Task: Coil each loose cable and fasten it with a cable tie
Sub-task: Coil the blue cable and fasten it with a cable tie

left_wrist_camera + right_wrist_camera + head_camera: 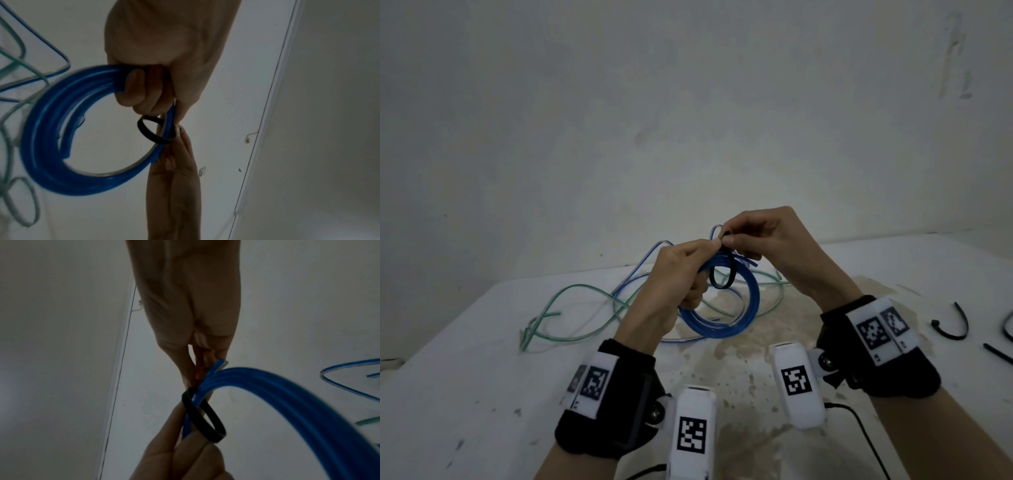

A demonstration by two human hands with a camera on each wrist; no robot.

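Observation:
A coiled blue cable [736, 308] [47, 146] [298, 402] hangs above the white table [465, 377]. My left hand [681, 270] [148, 91] grips the coil's top, fingers curled round the strands. A black cable tie [722, 277] [150, 133] [205, 418] forms a loose loop round the strands. My right hand [753, 236] [195, 366] pinches the tie's end at the top of the loop, right beside the left thumb. Loose green and clear-blue cables [571, 308] [12, 61] lie tangled on the table behind and to the left.
Spare black cable ties [952, 325] lie on the table at the far right. The wall [688, 102] stands close behind the table. A black cord [859, 431] runs by my right forearm. The tabletop is stained in the middle.

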